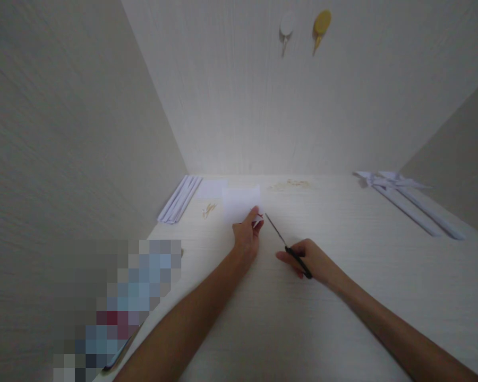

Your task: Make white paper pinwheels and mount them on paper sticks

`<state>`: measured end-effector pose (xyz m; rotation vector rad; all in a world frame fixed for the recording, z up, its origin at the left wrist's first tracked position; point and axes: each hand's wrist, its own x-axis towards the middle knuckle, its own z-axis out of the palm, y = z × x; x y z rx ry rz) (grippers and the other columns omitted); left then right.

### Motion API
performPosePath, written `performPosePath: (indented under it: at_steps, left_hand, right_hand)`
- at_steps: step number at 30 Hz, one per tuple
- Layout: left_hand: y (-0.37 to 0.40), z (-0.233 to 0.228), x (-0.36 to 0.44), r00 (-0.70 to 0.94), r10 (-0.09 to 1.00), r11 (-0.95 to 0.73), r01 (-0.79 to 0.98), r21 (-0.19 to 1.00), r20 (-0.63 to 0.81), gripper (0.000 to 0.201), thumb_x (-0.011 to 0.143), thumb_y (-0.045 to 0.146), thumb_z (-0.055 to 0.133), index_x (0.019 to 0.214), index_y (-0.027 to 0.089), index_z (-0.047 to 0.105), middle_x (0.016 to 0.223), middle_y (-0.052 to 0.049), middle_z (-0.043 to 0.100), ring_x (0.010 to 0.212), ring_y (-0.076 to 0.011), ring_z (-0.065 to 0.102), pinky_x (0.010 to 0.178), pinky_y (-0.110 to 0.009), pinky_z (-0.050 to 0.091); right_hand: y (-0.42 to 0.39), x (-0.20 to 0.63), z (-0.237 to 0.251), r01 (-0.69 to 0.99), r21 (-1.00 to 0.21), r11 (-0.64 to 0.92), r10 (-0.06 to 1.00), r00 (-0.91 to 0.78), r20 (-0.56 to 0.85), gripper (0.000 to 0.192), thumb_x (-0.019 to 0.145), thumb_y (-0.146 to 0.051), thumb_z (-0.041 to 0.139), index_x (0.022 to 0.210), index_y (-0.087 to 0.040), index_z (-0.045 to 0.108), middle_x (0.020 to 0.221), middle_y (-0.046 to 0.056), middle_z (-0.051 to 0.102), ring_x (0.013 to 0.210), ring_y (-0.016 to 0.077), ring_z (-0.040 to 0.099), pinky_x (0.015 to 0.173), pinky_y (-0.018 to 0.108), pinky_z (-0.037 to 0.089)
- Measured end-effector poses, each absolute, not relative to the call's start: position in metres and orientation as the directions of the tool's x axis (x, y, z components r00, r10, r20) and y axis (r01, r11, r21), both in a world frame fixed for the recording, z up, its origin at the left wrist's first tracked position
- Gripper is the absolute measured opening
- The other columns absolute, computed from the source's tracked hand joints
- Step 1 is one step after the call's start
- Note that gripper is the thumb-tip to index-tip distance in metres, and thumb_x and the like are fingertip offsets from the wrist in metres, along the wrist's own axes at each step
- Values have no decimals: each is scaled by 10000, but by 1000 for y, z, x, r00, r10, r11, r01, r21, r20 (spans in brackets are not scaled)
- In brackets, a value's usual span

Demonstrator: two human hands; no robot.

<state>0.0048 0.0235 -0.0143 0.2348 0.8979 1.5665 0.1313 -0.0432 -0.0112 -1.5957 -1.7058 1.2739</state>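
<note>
Head view looks down on a pale wooden surface [287, 318] boxed in by light panels on three sides. The left hand [247, 233] is pinching the near edge of a white paper sheet [241, 203], which lies flat on the surface just at 12 o'clock from that hand. The right hand [313, 261] is closed around the black handles of a pair of scissors [289, 249], whose thin blades run toward 10 o'clock and end just beside the left fingertips and the sheet's near right corner; whether the tips touch the paper cannot be told, and the blades look nearly together. A small reddish mark shows at that corner, too small to read. As for progress, judging from how things lie: a bundle of folded white strips [180, 199] rests at 10 o'clock from the sheet against the left wall, and another set of long folded paper pieces [406, 199] lies well apart at 3 o'clock, so some paper work looks finished, while the held sheet seems whole with no cut visible in it. Small tan scraps [209, 210] lie just left of the sheet and more [290, 184] at 1 o'clock. Two hooks, one white [286, 29] and one yellow [321, 26], hang on the back wall.
</note>
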Motion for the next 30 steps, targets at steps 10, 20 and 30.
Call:
performPosePath:
  at_steps: [10, 20, 30]
  left_hand:
    - [6, -21, 16, -35, 994, 73, -480, 874, -103, 179, 496, 218, 725, 621, 131, 631, 596, -6, 626, 525, -102, 556, 467, -203, 462]
    - [-3, -18, 21, -23, 998, -56, -260, 964, 52, 125, 495, 188, 718, 555, 146, 616, 557, -10, 616, 493, -109, 534, 451, -207, 448]
    - [-6, -14, 22, -38, 994, -110, -265, 958, 104, 131, 497, 152, 718, 598, 153, 635, 657, -31, 665, 602, -142, 591, 586, -240, 481]
  right_hand:
    - [-37, 134, -34, -50, -999, -12, 989, 146, -19, 245, 586, -359, 684, 597, -131, 595, 510, -19, 508, 442, 64, 354, 409, 212, 235]
    - [-35, 135, -24, -342, -938, -56, 994, 73, -86, 210, 612, -309, 659, 586, -134, 545, 505, -16, 567, 330, 21, 312, 316, 191, 172]
    - [-34, 134, -21, -404, -910, -87, 988, 83, -131, 204, 514, -230, 712, 630, -139, 572, 493, -17, 589, 324, 28, 331, 305, 181, 191]
